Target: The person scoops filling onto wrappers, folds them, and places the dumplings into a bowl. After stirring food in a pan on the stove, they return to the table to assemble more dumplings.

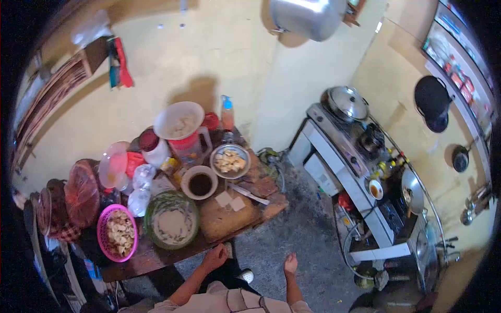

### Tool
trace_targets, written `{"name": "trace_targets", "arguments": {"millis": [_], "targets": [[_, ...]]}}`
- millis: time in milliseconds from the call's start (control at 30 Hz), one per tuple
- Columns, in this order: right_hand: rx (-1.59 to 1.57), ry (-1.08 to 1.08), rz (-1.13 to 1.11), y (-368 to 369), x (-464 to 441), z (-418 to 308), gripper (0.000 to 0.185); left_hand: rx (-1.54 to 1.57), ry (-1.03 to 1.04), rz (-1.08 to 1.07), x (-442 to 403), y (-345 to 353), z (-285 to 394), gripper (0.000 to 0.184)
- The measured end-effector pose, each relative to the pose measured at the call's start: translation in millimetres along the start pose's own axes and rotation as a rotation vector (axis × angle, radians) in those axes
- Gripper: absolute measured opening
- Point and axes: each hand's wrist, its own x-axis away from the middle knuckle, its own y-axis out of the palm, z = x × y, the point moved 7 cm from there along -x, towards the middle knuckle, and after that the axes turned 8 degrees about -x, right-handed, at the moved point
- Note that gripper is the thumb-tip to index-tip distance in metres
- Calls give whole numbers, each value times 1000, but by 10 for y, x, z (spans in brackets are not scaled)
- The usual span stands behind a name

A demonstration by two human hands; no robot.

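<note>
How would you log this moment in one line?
left hand: by table; right hand: above floor; both: nothing visibly held; knife: beside white squares

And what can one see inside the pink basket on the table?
The pink basket holds a heap of pale, irregular pieces. Only the upper ones show; they cover the basket's bottom and anything lying deeper.

- Room bright; lamp likely overhead, source unseen.
- Shadow on wall [235, 73] behind white bowl [164, 119]; dark beneath table [143, 264].
- Glare: hanging pot [308, 20].
- Fisheye: black corners, bowed shelf [58, 98], soft edges.
</note>
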Motion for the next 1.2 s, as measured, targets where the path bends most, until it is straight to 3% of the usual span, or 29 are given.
{"name": "trace_targets", "arguments": {"millis": [67, 133, 200, 300, 333, 400, 500, 600, 733, 933, 1033, 1200], "targets": [[-4, -2, -125, 504, -225, -303, 23, -5, -3, 102, 36, -332, -62, 4], [40, -134, -320, 835, -189, -1222, 22, 23, -43, 170, 84, -641, -168, 4], [107, -419, -481, 1221, -168, -1845, 21, 78, -106, 214, 82, -963, -303, 7], [160, -709, -269, 1570, -128, -2504, 22, 45, -20, 269, 78, -1372, -205, 10], [173, -657, -246, 1708, -194, -2579, 26, -1, 51, 332, 85, -1476, -215, 13], [204, -551, -208, 1941, -313, -2647, 38, -6, -28, 354, 130, -1632, -398, 12], [346, -586, -97, 2059, -367, -2960, 56, 19, -112, 478, 188, -1983, -563, 12], [473, -550, -157, 2231, -434, -2968, 65, -1, -161, 621, 389, -2217, -796, 13], [487, -579, -154, 2364, -490, -2833, 65, 38, -306, 704, 585, -2372, -1135, 15], [383, -494, -176, 2345, -558, -2750, 66, -188, -284, 896, 454, -2430, -1152, 15], [323, -475, -178, 2311, -565, -2777, 65, -142, -429, 854, 440, -2371, -1352, 17], [386, -355, -287, 2379, -636, -2789, 62, -175, -382, 816, 436, -2391, -1293, 18]]}}
